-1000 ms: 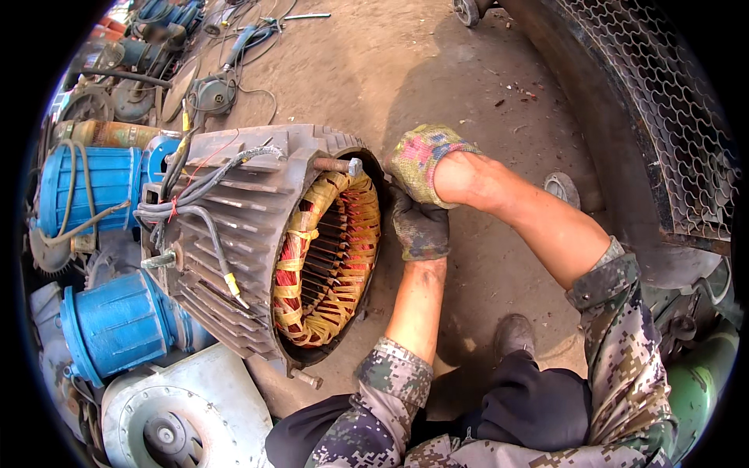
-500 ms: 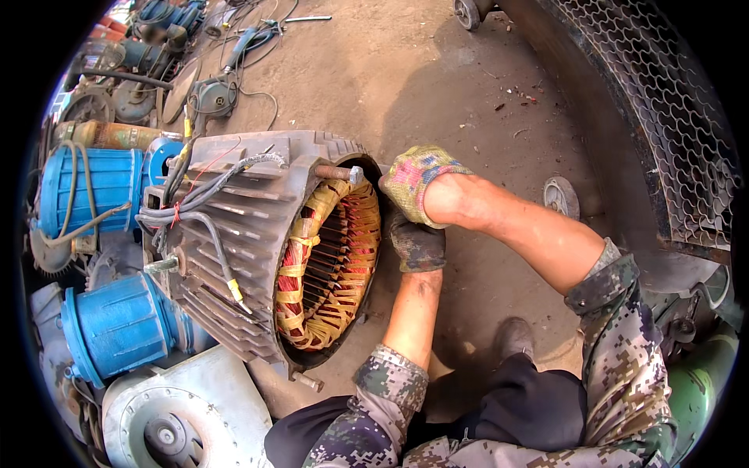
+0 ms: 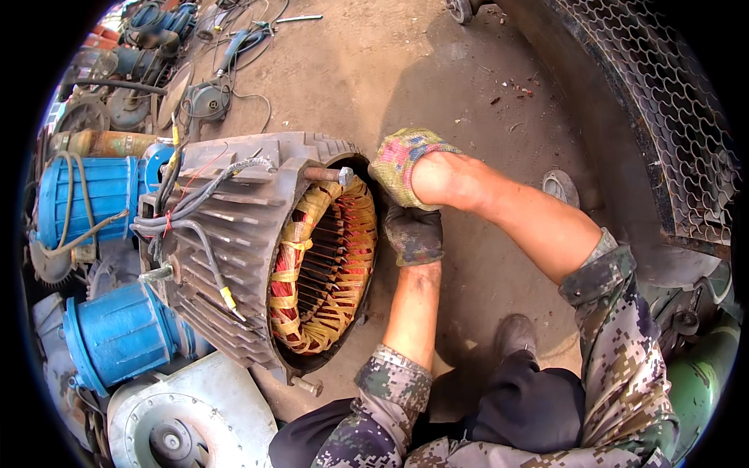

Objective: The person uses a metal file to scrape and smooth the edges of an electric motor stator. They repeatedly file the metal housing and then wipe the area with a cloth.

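A large ribbed motor housing (image 3: 226,175) lies on its side, its round open end toward my hands. Inside the opening is a ring of red windings (image 3: 312,331) tied with yellowish tape. My right hand (image 3: 409,165), in a multicoloured knitted glove, is closed beside the upper right of the rim. Just below it, my left hand (image 3: 415,236) in a dark glove is closed too, against or very near the right one. Whatever the fingers hold, if anything, is hidden. A long bolt (image 3: 329,175) sticks out at the top of the rim, and another bolt (image 3: 308,386) at the bottom.
Grey cables (image 3: 195,207) with yellow ends lie over the housing. Blue motors (image 3: 117,335) and a pale round-faced casing (image 3: 191,413) crowd the left. A power tool (image 3: 242,47) with its cord lies farther off on the dirt floor. To the right stands a mesh-topped metal frame (image 3: 663,101).
My right hand has risen a little along the rim, with my left hand following slightly upward. Both remain closed. The whole view has shifted slightly.
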Demonstrator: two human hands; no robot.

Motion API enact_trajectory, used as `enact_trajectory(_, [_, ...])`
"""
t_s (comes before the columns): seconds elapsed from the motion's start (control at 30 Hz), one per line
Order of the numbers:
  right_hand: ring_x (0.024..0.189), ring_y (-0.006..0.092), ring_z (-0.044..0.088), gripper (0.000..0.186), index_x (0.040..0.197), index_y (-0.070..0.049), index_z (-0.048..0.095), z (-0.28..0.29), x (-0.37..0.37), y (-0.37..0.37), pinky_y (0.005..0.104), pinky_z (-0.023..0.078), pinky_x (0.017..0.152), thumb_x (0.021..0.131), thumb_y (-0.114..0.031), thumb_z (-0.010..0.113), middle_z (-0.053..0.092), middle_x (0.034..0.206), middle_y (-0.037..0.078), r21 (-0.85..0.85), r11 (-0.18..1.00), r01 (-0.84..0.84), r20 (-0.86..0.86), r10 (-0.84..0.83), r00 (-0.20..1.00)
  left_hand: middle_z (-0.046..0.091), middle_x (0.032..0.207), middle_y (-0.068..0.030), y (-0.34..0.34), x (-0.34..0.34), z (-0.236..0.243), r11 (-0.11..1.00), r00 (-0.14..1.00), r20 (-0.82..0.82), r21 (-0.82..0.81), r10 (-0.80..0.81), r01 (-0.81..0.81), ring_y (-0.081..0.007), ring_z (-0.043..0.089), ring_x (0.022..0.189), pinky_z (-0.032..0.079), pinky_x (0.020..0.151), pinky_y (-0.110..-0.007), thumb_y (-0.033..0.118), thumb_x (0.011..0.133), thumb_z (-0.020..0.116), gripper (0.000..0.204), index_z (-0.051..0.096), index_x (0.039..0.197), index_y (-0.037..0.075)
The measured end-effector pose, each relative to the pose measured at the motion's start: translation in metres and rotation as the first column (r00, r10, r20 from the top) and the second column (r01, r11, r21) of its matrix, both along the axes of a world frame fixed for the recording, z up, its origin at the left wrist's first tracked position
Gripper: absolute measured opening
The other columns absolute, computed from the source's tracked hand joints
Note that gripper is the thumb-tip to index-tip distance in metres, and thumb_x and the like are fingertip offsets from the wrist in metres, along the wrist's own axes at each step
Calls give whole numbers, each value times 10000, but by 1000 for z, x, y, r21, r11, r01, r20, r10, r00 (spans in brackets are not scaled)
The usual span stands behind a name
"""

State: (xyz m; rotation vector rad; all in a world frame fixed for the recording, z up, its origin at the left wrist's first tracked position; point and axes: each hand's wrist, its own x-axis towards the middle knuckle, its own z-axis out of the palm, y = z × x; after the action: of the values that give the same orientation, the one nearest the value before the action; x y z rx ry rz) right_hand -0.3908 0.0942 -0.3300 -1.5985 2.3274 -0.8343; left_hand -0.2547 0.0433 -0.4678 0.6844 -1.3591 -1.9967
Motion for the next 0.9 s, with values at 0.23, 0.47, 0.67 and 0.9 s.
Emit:
enact_trajectory(0.23, [959, 376, 719, 249, 1062, 2, 712, 34, 4, 20, 425, 580, 772, 875, -133, 619, 716, 1052, 238, 42, 990, -131, 114, 126, 986, 651, 1374, -101, 2, -9, 22, 593, 927, -301, 797, 222, 116, -227, 622, 1265, 526, 1088, -417, 189, 1069, 536, 358, 594, 1395, 51])
enact_trajectory(0.47, [871, 406, 732, 216, 940, 19, 753, 19, 2, 11, 460, 591, 705, 769, -93, 685, 716, 926, 262, 136, 983, -128, -54, 136, 989, 624, 1434, -69, 2, -8, 3, 543, 934, -276, 832, 227, 114, -244, 589, 1314, 509, 1098, -442, 235, 1048, 577, 384, 602, 1404, 92])
enact_trajectory(0.67, [877, 417, 703, 210, 995, -28, 741, 32, 7, 17, 460, 566, 722, 836, -125, 646, 710, 959, 247, 86, 989, -120, 33, 117, 993, 621, 1434, -90, -4, -4, -13, 839, 956, -278, 539, 90, 78, -248, 591, 1311, 493, 1119, -450, 191, 1059, 547, 376, 594, 1416, 81])
enact_trajectory(0.9, [857, 432, 680, 206, 973, -26, 735, 10, 3, 9, 450, 547, 705, 863, -169, 637, 703, 951, 241, 102, 992, -77, 86, 69, 994, 636, 1398, -121, 1, -9, 12, 494, 930, -243, 866, 277, 79, -277, 606, 1283, 508, 1100, -453, 214, 1061, 532, 369, 597, 1380, 38])
